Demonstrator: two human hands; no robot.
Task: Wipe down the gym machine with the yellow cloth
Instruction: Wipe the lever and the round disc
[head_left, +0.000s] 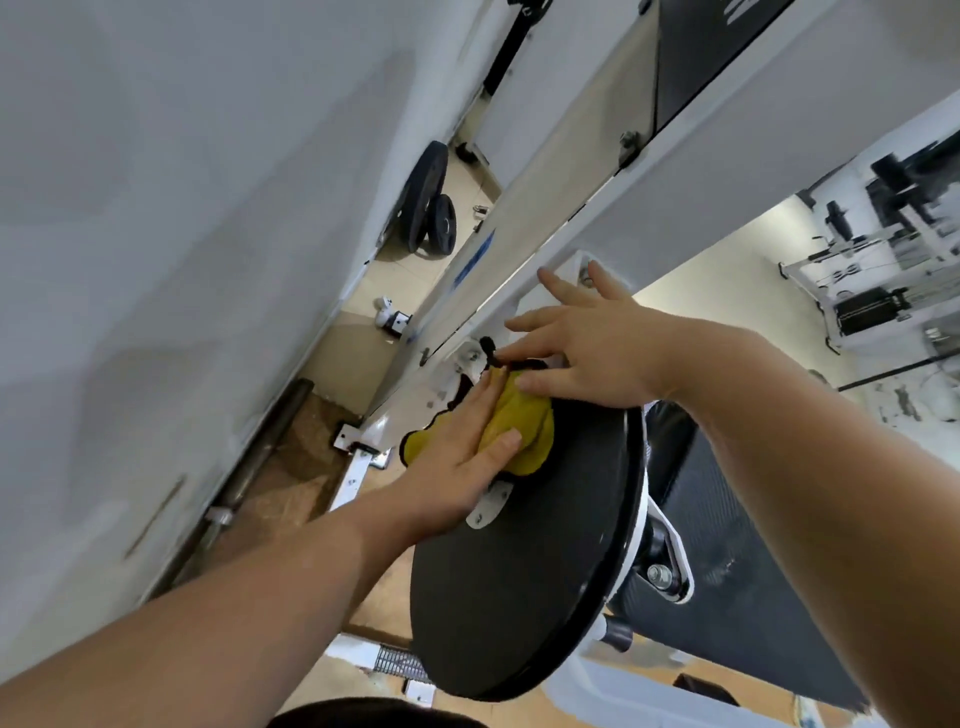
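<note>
Seemingly, yellow cloth (521, 432) at disc (519, 597) edge

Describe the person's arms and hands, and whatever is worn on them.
The left hand and right hand are bare, with no gloves or rings visible. The left forearm and right forearm are bare too: no sleeve, watch or wristband shows anywhere up to the frame's edge.
</note>
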